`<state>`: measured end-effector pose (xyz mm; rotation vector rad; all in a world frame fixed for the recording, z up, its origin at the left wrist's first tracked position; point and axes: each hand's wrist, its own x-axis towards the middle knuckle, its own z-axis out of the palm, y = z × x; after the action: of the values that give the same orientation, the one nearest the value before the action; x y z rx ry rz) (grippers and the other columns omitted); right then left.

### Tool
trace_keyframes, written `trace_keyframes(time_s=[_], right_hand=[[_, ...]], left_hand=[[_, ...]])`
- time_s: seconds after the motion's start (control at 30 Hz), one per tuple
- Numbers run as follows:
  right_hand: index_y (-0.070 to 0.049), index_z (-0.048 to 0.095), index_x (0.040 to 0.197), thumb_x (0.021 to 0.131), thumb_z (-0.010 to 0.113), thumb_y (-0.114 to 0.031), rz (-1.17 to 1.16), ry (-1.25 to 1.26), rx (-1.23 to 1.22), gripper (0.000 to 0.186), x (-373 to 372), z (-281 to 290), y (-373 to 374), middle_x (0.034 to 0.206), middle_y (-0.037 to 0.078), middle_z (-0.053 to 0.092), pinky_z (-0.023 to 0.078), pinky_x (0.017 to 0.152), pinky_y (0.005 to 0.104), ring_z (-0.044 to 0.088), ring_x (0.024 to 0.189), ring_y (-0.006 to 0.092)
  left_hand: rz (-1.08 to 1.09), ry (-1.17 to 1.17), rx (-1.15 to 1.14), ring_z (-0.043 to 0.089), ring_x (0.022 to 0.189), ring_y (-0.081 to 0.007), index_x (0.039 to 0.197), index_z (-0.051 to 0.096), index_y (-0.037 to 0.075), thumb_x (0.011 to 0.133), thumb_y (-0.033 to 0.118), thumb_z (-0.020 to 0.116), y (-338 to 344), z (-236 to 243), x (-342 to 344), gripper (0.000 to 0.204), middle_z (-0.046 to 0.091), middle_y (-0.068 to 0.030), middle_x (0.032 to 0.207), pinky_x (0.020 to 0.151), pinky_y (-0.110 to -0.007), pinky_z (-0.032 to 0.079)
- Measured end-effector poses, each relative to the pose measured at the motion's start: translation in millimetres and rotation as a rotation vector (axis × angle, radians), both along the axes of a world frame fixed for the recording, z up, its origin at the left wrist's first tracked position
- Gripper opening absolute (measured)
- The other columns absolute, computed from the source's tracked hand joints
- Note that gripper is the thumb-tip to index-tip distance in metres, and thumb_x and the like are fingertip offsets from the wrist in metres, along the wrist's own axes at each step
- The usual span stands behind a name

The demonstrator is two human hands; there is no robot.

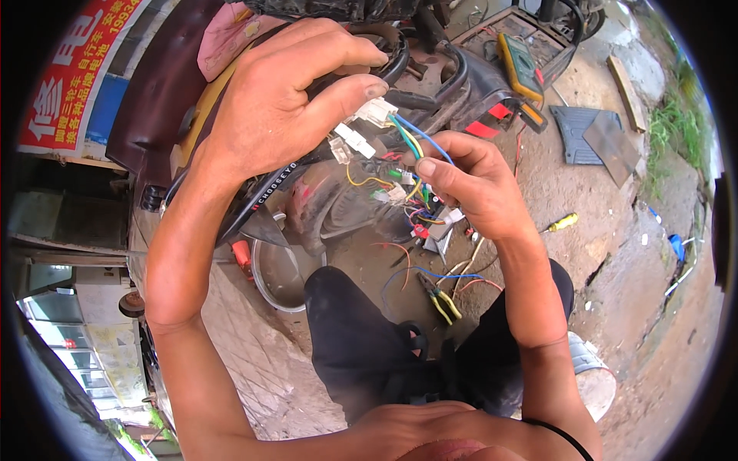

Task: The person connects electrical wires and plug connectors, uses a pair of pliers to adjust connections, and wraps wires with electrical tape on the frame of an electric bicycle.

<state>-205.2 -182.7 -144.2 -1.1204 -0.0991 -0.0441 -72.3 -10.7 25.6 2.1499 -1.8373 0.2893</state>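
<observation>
My left hand (270, 104) curls at the upper centre, its thumb against a white plastic connector (377, 113), with its index finger raised and other fingers partly hidden. Blue, green and yellow wires run from that connector to my right hand (469, 184), which pinches them between thumb and finger. Smaller white plugs (354, 142) hang just below my left thumb. Behind and under my right hand is a tangle of coloured wires and plugs (407, 192) on the dark body of a vehicle (330, 211).
A multimeter (516, 61) lies at upper right, near metal plates (573, 131) and a wooden board (626, 92). On the ground are yellow-handled pliers (444, 307), a screwdriver (563, 222) and a basin (257, 284). A red banner (54, 119) hangs at left.
</observation>
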Motion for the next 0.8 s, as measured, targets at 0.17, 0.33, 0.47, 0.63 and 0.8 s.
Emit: trace_keyframes(time_s=[0.17, 0.33, 0.47, 0.63, 0.8], right_hand=[[-0.002, 0.075, 0.109, 0.098, 0.072, -0.019, 0.034, 0.050, -0.020, 0.020, -8, 6, -1, 0.080, -0.009, 0.059, 0.035, 0.062, 0.0212, 0.045, 0.070, 0.0005], [-0.001, 0.074, 0.110, 0.098, 0.071, -0.019, 0.064, -0.013, -0.047, 0.022, -8, 8, 5, 0.080, -0.007, 0.061, 0.034, 0.058, 0.0202, 0.046, 0.067, 0.0008], [0.002, 0.073, 0.111, 0.096, 0.073, -0.014, 0.098, -0.013, 0.040, 0.022, -10, 10, 2, 0.081, -0.006, 0.062, 0.037, 0.058, 0.0201, 0.048, 0.068, 0.0007], [0.002, 0.073, 0.107, 0.093, 0.069, -0.009, -0.050, -0.165, -0.131, 0.019, -4, -6, 9, 0.070, -0.010, 0.051, 0.032, 0.054, 0.0232, 0.040, 0.063, -0.0002], [0.002, 0.074, 0.107, 0.091, 0.068, -0.008, -0.056, -0.170, -0.207, 0.019, -6, -5, 10, 0.068, -0.009, 0.048, 0.032, 0.053, 0.0226, 0.039, 0.062, -0.0004]], left_hand=[[0.010, 0.093, -0.084, 0.068, 0.081, -0.0243, 0.105, 0.074, -0.005, 0.084, -0.002, 0.074, 14, 4, -46, 0.021, 0.072, -0.0139, 0.091, 0.072, -0.035, 0.054], [0.247, 0.302, -0.210, 0.070, 0.080, -0.0208, 0.106, 0.075, -0.003, 0.083, -0.005, 0.077, 37, -50, -105, 0.023, 0.073, -0.0131, 0.092, 0.071, -0.030, 0.055], [0.527, 0.540, -0.345, 0.063, 0.076, -0.0093, 0.105, 0.073, -0.002, 0.088, -0.006, 0.074, 27, -96, -114, 0.018, 0.070, -0.0061, 0.090, 0.069, -0.026, 0.053], [0.590, 1.113, -0.449, 0.049, 0.066, -0.0012, 0.104, 0.072, 0.000, 0.096, 0.002, 0.072, 24, -114, -108, 0.008, 0.064, 0.0031, 0.080, 0.056, -0.020, 0.036], [0.613, 1.187, -0.332, 0.062, 0.080, -0.0026, 0.104, 0.072, -0.002, 0.098, 0.005, 0.071, 32, -110, -102, 0.010, 0.074, -0.0015, 0.089, 0.069, -0.020, 0.049]])
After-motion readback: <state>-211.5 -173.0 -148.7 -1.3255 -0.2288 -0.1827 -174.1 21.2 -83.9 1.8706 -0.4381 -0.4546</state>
